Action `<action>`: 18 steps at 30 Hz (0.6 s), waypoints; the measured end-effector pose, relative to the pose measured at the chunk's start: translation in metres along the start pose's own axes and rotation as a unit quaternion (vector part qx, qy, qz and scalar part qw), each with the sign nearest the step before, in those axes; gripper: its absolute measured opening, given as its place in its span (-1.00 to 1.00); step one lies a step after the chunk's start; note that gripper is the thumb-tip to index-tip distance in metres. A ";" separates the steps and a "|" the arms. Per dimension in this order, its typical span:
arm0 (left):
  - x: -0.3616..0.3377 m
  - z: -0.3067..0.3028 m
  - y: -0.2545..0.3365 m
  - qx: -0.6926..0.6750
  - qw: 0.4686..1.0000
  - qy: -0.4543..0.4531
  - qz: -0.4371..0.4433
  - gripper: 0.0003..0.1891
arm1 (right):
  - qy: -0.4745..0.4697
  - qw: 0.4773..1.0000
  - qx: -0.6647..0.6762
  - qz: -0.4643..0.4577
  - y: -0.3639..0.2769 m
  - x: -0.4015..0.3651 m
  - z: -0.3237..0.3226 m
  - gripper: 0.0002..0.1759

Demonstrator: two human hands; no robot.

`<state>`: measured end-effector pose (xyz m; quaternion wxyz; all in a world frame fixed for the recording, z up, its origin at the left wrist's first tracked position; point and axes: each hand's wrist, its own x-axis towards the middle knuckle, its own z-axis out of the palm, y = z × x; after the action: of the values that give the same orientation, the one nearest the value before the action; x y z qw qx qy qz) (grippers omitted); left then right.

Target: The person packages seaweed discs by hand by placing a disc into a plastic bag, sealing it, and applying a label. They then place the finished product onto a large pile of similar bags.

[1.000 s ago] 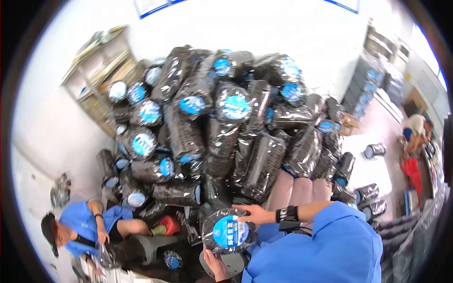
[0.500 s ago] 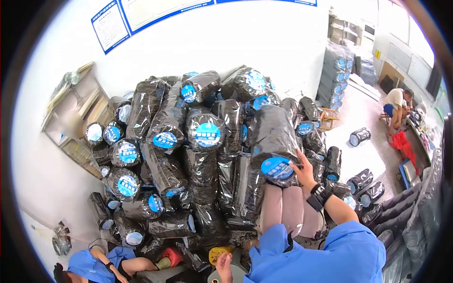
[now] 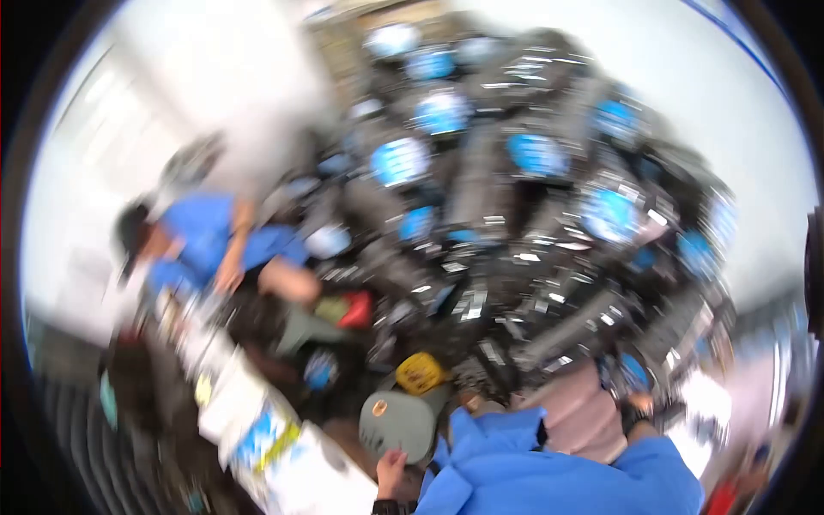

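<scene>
The head view is smeared by motion. My left hand (image 3: pixel 391 469) is low in the middle, beside the rounded grey-green seat (image 3: pixel 396 421). Its fingers are loosely bent, with nothing visible between them. To the right, my right hand (image 3: pixel 639 401) is a blur near my knee, its fingers hard to make out. Just above it is the blue round label (image 3: pixel 633 371) on the end of a dark plastic-wrapped roll (image 3: pixel 671 330). A large pile of similar black rolls (image 3: pixel 489 184) rises in front of me, many with blue-and-white end labels.
A co-worker in a blue shirt (image 3: pixel 199 227) sits at the left by the pile. White packages (image 3: pixel 296 459) with blue and yellow print run along the lower left. A yellow round object (image 3: pixel 420 373) lies beyond the grey-green seat. White walls (image 3: pixel 227 64) stand behind.
The view has swung left, bringing the co-worker and white packages in. My right hand, earlier spread against the roll's labelled end, is now blurred at the right. My left hand stays low near the seat.
</scene>
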<state>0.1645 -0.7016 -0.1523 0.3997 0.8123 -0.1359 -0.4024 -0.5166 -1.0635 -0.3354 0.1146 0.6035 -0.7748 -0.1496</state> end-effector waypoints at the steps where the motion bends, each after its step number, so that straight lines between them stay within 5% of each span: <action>1: -0.016 -0.003 0.005 -0.010 0.999 0.037 -0.018 -0.65 | -0.073 0.989 0.042 -0.124 -0.020 0.001 -0.020 -0.52; 5: -0.081 0.005 -0.017 -0.077 0.978 0.179 -0.075 -0.67 | -0.181 0.858 0.002 -0.481 -0.134 0.018 -0.042 -0.63; 8: -0.152 0.013 -0.029 -0.068 0.949 0.273 -0.142 -0.79 | -0.136 0.702 -0.067 -0.696 -0.249 0.057 -0.040 -0.70; 10: -0.194 0.027 -0.060 -0.108 0.910 0.370 -0.151 -0.82 | 0.059 0.487 -0.073 -0.869 -0.363 0.098 -0.026 -0.73; 12: -0.238 0.038 -0.087 -0.144 0.857 0.453 -0.198 -0.82 | -0.138 0.172 -0.187 -0.957 -0.519 0.114 -0.095 -0.75; 14: -0.284 0.041 -0.110 -0.177 0.794 0.535 -0.228 -0.82 | 0.191 0.257 -0.183 -0.930 -0.584 0.060 -0.188 -0.68; 16: -0.332 0.047 -0.143 -0.161 0.723 0.631 -0.230 -0.85 | -0.135 0.356 0.163 -0.910 -0.680 0.035 -0.217 -0.78; 17: -0.356 0.046 -0.159 -0.180 0.675 0.661 -0.274 -0.86 | -0.443 0.442 0.224 -0.747 -0.669 -0.020 -0.270 -0.82; 18: -0.381 0.051 -0.184 -0.175 0.628 0.710 -0.266 -0.86 | -0.645 0.494 0.357 -0.461 -0.645 -0.094 -0.346 -0.85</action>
<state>-0.1363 -0.4035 -0.1026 0.3827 0.7620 0.4849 0.1943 0.2112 -1.1513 -0.2519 -0.7276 0.5997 -0.2312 -0.2397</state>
